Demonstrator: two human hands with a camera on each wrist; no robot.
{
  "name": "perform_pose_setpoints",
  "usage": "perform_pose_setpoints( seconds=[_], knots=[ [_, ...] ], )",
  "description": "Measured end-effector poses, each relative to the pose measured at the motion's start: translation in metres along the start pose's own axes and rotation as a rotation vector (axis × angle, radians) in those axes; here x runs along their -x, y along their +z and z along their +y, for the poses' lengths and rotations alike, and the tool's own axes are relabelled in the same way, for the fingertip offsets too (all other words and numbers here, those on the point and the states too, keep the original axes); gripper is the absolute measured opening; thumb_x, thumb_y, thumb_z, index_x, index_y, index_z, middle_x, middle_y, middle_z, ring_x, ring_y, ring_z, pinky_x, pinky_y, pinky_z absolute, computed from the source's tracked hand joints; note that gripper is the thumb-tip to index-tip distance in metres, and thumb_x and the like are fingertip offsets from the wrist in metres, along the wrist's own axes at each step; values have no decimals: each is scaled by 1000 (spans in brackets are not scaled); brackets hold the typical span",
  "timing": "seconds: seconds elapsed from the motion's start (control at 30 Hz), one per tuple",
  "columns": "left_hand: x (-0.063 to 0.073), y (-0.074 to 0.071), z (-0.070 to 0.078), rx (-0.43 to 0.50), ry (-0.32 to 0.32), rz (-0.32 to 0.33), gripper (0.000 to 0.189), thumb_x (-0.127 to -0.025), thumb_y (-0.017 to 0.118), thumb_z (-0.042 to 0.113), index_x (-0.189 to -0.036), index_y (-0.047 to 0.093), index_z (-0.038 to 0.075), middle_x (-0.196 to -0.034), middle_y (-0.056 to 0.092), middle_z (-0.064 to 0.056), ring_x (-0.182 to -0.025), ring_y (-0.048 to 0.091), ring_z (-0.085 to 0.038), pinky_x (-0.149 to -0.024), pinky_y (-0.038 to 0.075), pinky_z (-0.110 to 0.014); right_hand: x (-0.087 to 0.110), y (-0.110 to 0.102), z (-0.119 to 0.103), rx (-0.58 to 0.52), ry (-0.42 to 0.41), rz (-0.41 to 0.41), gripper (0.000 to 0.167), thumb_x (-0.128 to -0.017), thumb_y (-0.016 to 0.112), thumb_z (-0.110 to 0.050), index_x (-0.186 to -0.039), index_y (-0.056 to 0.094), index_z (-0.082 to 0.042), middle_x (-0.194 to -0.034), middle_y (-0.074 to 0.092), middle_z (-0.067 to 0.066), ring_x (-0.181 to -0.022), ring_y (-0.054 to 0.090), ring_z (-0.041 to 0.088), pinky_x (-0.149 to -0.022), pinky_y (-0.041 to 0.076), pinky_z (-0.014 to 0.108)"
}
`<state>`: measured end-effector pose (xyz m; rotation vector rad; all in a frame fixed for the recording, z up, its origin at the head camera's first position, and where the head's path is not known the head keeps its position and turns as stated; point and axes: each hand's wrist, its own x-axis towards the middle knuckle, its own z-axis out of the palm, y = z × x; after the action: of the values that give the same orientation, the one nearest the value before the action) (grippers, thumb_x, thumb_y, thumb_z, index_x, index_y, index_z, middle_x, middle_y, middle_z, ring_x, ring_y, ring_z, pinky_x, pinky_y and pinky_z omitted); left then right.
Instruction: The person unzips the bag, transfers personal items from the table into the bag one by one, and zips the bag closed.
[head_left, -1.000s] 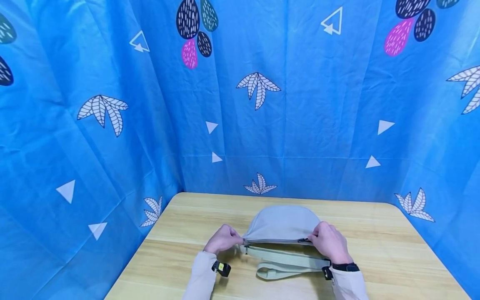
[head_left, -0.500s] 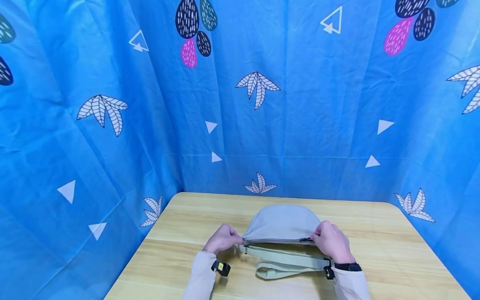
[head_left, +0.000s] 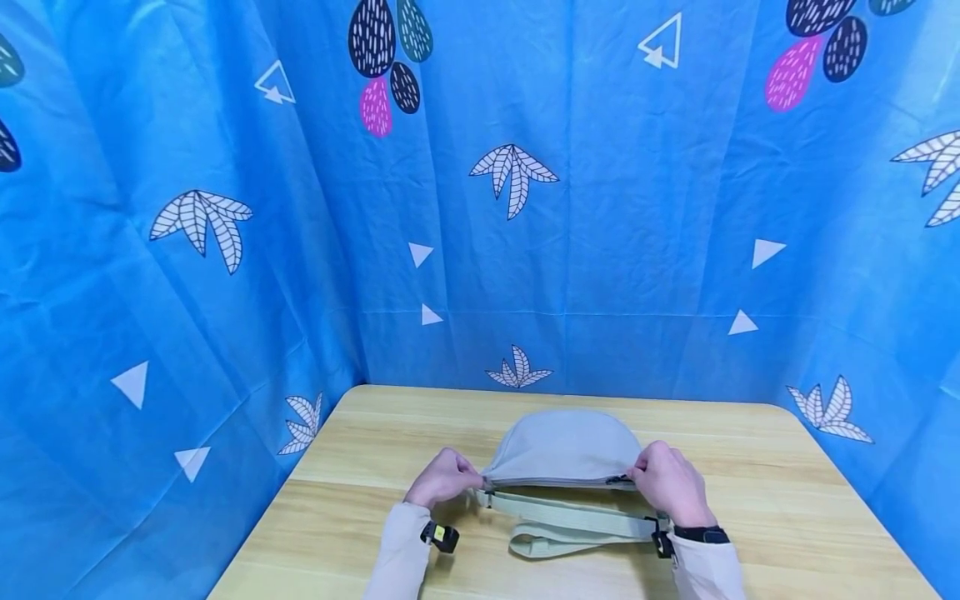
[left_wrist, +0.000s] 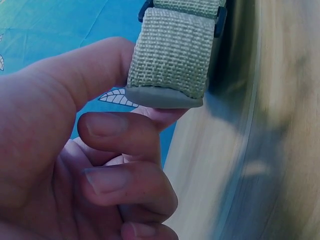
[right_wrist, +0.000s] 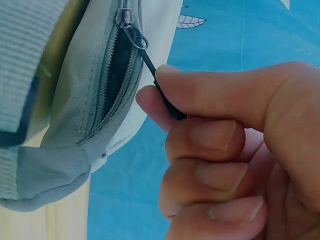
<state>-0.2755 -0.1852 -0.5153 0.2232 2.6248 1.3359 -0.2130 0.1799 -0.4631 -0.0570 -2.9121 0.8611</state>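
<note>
A pale grey waist bag [head_left: 566, 446] lies on the table with its zipper side facing me. My left hand [head_left: 444, 477] pinches the bag's left end, where the green webbing strap [left_wrist: 170, 50] joins it, between thumb and forefinger. The other fingers of that hand are curled below the strap end. With thumb and forefinger my right hand [head_left: 671, 483] pinches the dark zipper pull [right_wrist: 159, 87] near the bag's right end. In the right wrist view the zipper [right_wrist: 112, 75] stands parted below the slider [right_wrist: 125, 17], showing a dark gap between its teeth.
The looped strap [head_left: 547, 540] lies in front of the bag on the wooden table [head_left: 360, 517]. A black buckle [head_left: 660, 533] shows by the right wrist. Blue patterned cloth [head_left: 637, 208] hangs behind the table and on both sides.
My right hand has moved slightly to the right with the zipper pull, and the slider is closer to the bag's right end. The left hand keeps its grip at the left end.
</note>
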Motion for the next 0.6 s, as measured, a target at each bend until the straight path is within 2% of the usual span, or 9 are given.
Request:
perform_pose_setpoints(
  seconds=[0.17,0.4,0.6],
  knots=[
    [0,1,-1,-2,13,-7,7,-76,82,17,-78,79,11,-74,69,2,-59,44,-11,-52,31,-24,1,-2,4,-4,-5,-4,36,-90,74,-16,-58,60,-14,-54,47,-5,-51,46,14,-48,33,29],
    [0,-1,-2,-8,14,3,8,-75,83,18,-76,79,11,-73,69,2,-60,44,-12,-52,31,-25,0,-6,10,0,29,5,47,-91,71,-15,-52,46,-17,-50,39,-7,-49,45,14,-47,30,27],
    [0,-2,-2,-5,10,2,8,-75,82,18,-76,79,11,-74,70,1,-61,45,-12,-53,32,-25,0,-8,11,-13,28,-16,40,-92,71,-16,-55,55,-14,-51,47,-5,-50,49,15,-47,32,29]
  ],
)
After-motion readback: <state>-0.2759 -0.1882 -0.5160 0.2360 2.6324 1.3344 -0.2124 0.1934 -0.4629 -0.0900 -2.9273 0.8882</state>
